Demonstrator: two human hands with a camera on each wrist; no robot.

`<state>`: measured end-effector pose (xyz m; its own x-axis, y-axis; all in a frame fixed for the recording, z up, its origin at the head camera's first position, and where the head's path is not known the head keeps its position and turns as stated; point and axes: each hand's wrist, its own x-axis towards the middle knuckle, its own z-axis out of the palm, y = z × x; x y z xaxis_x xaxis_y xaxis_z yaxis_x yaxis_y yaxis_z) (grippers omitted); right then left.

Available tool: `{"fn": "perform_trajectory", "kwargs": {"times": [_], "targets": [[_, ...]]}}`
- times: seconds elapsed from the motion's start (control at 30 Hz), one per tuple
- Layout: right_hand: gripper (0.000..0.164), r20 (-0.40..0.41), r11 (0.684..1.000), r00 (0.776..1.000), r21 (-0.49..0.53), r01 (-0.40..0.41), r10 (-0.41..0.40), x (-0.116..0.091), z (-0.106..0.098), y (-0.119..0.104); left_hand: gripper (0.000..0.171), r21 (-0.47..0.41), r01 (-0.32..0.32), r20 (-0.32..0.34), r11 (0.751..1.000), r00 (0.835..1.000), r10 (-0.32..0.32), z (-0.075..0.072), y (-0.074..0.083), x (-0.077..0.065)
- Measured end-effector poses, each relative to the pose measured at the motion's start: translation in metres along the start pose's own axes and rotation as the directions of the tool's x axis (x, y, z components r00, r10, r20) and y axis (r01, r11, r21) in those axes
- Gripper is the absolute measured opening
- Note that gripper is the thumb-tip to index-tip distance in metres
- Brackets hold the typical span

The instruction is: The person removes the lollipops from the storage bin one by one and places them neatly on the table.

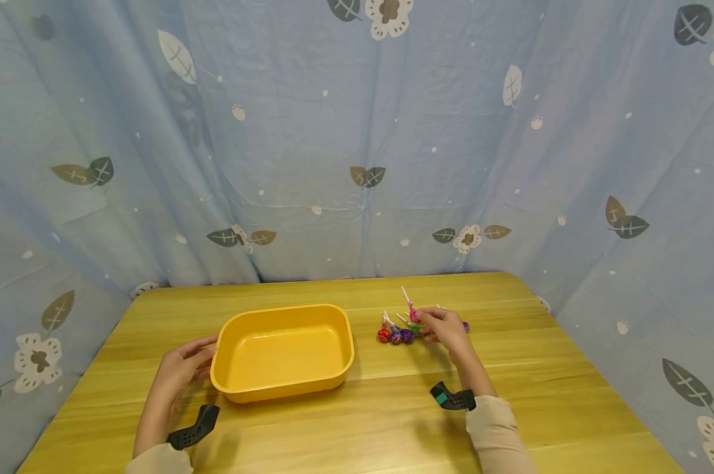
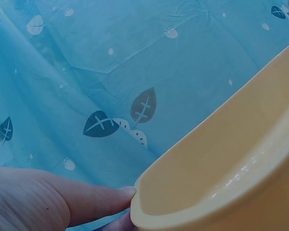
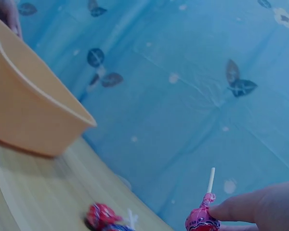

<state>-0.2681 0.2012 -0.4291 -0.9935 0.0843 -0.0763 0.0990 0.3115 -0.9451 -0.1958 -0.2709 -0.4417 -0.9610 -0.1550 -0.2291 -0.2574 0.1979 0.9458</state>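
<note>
A pink-wrapped lollipop (image 3: 202, 216) is pinched by my right hand (image 1: 445, 328), its white stick pointing up. Close below it on the table lie several other lollipops: a red one (image 1: 383, 335), purple ones (image 1: 407, 336) and a green one (image 1: 414, 326), partly covered by the hand. My left hand (image 1: 181, 366) touches the left wall of a yellow plastic basin (image 1: 282, 392); in the left wrist view the thumb (image 2: 101, 199) lies against the outside of its rim. Where the other left fingers lie is mostly hidden. Nothing lies inside the basin.
The wooden table (image 1: 386, 421) carries the basin left of the lollipops. A blue curtain (image 1: 357, 131) with leaf and flower prints hangs behind and at both sides. Each wrist wears a black camera mount (image 1: 453, 397).
</note>
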Motion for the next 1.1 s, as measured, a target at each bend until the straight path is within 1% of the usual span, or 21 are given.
{"fn": "perform_trajectory", "kwargs": {"times": [0.07,0.27,0.5,0.6,0.73,0.97,1.1], "targets": [[0.040,-0.008,1.000,1.000,0.000,-0.010,0.010,0.000,-0.006,0.003,0.056,-0.001,0.008,0.003,1.000,1.000,-0.008,0.000,-0.001,0.000],[0.041,-0.037,0.999,0.999,0.002,-0.039,0.039,0.000,-0.021,0.008,0.056,0.004,-0.005,-0.009,1.000,1.000,0.005,0.000,-0.002,0.002],[0.044,-0.074,0.999,0.996,0.001,-0.042,0.041,0.000,-0.037,0.013,0.055,-0.007,-0.005,-0.011,1.000,1.000,0.005,0.000,-0.002,0.001],[0.044,-0.093,0.998,0.994,0.008,-0.062,0.062,0.001,-0.045,0.018,0.055,-0.009,-0.006,-0.004,1.000,1.000,0.005,0.001,-0.001,0.000],[0.044,-0.119,0.996,0.989,0.014,-0.090,0.091,0.002,-0.056,0.025,0.056,-0.003,0.011,0.007,1.000,1.000,-0.011,0.000,-0.001,0.001],[0.047,-0.160,0.996,0.984,-0.031,-0.086,0.080,0.006,-0.078,0.033,0.056,-0.005,0.020,0.008,1.000,1.000,-0.020,0.000,-0.001,0.001],[0.045,-0.178,0.995,0.980,-0.031,-0.096,0.089,0.009,-0.087,0.039,0.057,-0.003,0.013,0.008,1.000,1.000,-0.013,-0.001,-0.001,0.001]]}}
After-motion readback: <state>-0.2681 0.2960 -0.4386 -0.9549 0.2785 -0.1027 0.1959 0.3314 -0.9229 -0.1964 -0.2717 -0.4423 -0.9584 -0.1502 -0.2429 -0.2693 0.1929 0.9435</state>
